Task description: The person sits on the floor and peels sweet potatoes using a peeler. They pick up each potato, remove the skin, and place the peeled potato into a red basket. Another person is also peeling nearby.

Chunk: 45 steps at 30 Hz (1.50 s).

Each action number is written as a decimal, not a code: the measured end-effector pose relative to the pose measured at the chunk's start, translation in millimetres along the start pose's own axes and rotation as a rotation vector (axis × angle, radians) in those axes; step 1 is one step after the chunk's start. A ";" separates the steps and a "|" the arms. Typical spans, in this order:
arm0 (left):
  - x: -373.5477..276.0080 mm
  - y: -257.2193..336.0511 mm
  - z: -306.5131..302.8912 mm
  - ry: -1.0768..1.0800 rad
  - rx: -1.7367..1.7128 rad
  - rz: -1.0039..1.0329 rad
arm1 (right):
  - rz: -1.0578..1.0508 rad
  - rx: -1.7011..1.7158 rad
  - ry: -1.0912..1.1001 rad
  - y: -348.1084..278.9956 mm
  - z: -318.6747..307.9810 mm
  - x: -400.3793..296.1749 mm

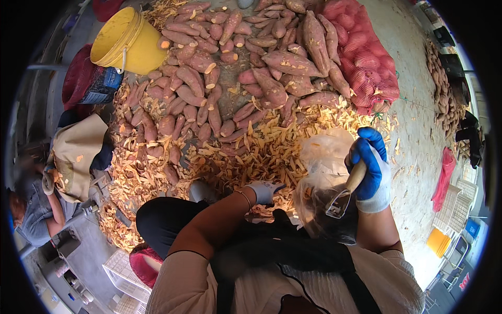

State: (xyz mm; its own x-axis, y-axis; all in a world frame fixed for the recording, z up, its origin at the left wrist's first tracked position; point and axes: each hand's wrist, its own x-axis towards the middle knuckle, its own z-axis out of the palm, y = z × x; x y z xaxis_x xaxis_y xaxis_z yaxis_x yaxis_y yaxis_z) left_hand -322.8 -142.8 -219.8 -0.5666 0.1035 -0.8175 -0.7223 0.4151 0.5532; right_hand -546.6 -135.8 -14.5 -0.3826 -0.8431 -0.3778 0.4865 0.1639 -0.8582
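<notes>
My right hand (370,170), in a white and blue coated work glove, is closed around the wooden handle of a peeler (337,206). The metal head of the peeler points down and left over clear plastic sheeting (327,157) that covers my right leg. Lower and nearer the middle, my left hand (264,192) wears the same kind of glove and reaches down to the sweet potato peels (270,151). Its fingers are mostly hidden, so I cannot see whether they hold anything. Whole sweet potatoes (292,64) with reddish skin are heaped beyond the peels, some with cut orange ends.
A yellow bucket (153,47) lies tilted at the far left of the heap. A red mesh sack (364,59) full of sweet potatoes borders it on the right. On the left sits another person (55,204) with a tan apron. Plastic crates (447,208) stand at the right.
</notes>
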 end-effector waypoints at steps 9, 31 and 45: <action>64.0 -124.3 -135.7 0.626 -0.083 -0.590 | -0.225 0.035 -0.043 -13.8 -18.3 5.7; 10.0 -86.7 -77.8 1.110 -1.620 0.148 | 0.070 0.210 -0.022 -12.3 -29.7 12.5; -130.8 87.4 30.8 0.585 -2.061 0.754 | -0.411 -0.128 -0.034 11.5 -3.9 -9.9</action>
State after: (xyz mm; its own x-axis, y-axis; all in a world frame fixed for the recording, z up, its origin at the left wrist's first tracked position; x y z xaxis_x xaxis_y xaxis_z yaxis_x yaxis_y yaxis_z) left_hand -299.6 -92.3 -69.5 -0.5824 -0.6065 -0.5412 0.5289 -0.7884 0.3143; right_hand -540.3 -123.6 -21.9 -0.4967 -0.8678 0.0144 0.1971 -0.1289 -0.9719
